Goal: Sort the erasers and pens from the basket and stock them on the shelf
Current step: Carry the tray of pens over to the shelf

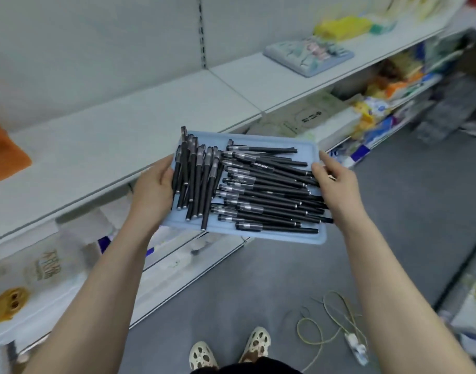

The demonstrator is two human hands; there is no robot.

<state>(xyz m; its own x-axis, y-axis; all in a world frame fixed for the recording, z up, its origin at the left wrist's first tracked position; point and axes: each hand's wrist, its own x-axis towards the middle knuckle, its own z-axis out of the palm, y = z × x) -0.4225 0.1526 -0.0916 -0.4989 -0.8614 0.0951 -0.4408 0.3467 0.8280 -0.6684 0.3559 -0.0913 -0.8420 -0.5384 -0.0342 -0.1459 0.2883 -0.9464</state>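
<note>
My left hand (155, 184) grips the left edge of the blue tray (316, 238), thumb on top beside the pens (258, 190); my right hand (335, 179) is at the right rim with fingers fairly straight, thumb touching the pen ends. Black pens piled on the tray, one bunch lying lengthwise at the left, the rest crosswise. Tray is held in the air at the front edge of the white shelf (96, 136), above the grey floor (407, 211); another pale tray (308, 54) of blurred pastel items sits further along the shelf.
</note>
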